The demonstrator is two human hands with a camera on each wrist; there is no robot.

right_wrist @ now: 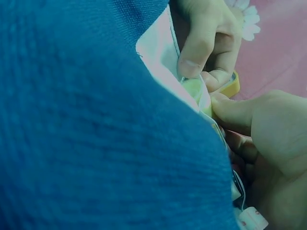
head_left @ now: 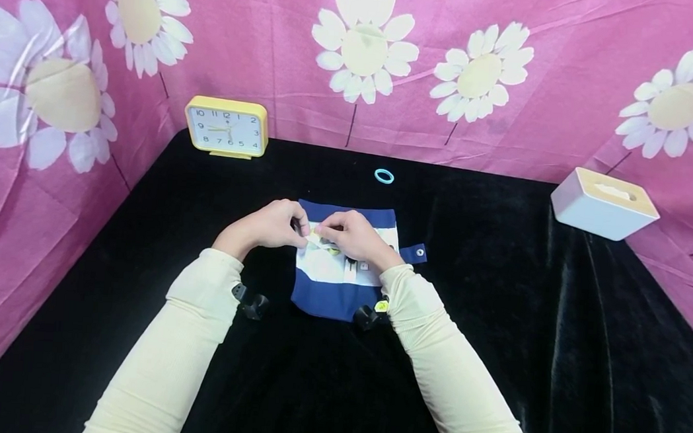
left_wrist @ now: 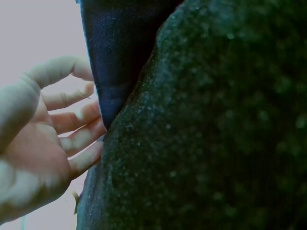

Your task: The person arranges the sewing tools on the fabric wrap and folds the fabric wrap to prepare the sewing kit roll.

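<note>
A navy-and-white fabric pouch (head_left: 335, 298) lies flat, its snap tab (head_left: 414, 253) pointing right. Over the upper left of its white band, my left hand (head_left: 271, 224) and right hand (head_left: 354, 237) come close together. Between their fingertips is a small pale strip with a yellow-green part (right_wrist: 194, 88). In the right wrist view, the left thumb and index finger pinch it, with the right thumb (right_wrist: 230, 110) against its near side. Left fingers (left_wrist: 79, 115) curve beside the navy fabric (left_wrist: 115, 52) in the left wrist view. The pouch partly hides the strip.
Black velvet covers the table (head_left: 494, 331). Along the back stand a yellow clock (head_left: 227, 128) at left and a white tissue box (head_left: 605, 204) at right; a light-blue ring (head_left: 384, 176) lies between them. Pink flowered cloth (head_left: 243, 51) hangs behind.
</note>
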